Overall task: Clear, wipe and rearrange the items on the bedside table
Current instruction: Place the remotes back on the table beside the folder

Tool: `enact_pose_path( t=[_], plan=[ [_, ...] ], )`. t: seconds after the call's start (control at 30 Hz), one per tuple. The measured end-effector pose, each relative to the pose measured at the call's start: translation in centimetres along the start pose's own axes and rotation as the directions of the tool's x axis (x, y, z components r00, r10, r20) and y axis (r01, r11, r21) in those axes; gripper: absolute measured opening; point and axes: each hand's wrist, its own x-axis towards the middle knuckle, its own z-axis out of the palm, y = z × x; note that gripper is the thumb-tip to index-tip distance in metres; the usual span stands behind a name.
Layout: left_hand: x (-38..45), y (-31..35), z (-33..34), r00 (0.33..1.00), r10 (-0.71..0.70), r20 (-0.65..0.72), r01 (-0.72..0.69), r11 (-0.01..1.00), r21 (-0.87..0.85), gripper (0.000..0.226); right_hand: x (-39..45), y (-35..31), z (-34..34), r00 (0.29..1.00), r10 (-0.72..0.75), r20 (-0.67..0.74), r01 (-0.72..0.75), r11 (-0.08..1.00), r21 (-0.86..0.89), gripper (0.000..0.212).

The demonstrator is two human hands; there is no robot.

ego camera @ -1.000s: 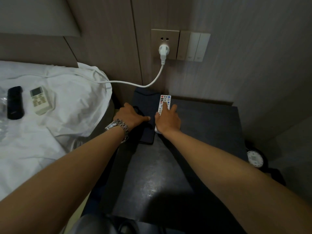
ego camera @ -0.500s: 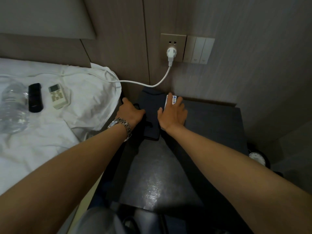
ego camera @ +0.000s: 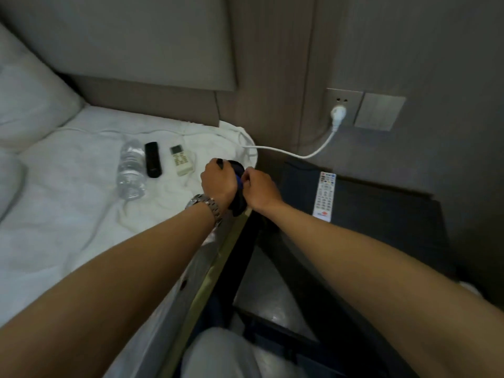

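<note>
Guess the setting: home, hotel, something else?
Likely a hotel bedroom, though a home one can't be ruled out: a bed with white sheets against a padded headboard, a dark bedside table holding a TV remote, and a wall socket panel beside it.

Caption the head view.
Both hands grip a dark cloth between bed and table.
</note>
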Motion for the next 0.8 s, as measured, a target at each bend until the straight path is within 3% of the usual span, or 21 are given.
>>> enact_pose_path(
  t=[0.3, 0.43, 0.57, 0.7, 0.8],
  plan=[
    [5.5, -3.3, -6.2, 0.941, -0.147, -0.305, 0.156, 0.988, 0.007, 0.033, 5.7, -6.8, 5.5, 0.987, -0.163, -0.012, 0.164, 0.983, 0.086, 0.033],
    [6.7, -4.2, -6.9, 0.917, -0.137, -0.374, 0.145, 0.989, -0.008, 0.026, 9.3, -8.7, 7.6, 0.985, -0.155, 0.07, 0.146, 0.982, 0.12, 0.032],
    [7.8, -5.0, -6.9, 0.901, -0.136, -0.411, 0.141, 0.99, -0.017, 0.024, 11.5, -10.4, 8.8, 0.986, -0.063, 0.154, 0.059, 0.998, 0.031, 0.063],
    [8.8, -6.0, -6.9, 0.894, -0.156, -0.42, 0.156, 0.987, -0.033, 0.027, 11.9, -10.6, 10.8, 0.996, -0.064, 0.061, 0.072, 0.987, -0.145, 0.05],
    [8.7, -6.4, -6.8, 0.893, -0.149, -0.425, 0.154, 0.988, -0.025, 0.027, 11.6, -10.5, 11.1, 0.997, -0.083, 0.008, 0.083, 0.986, -0.147, 0.048]
  ],
)
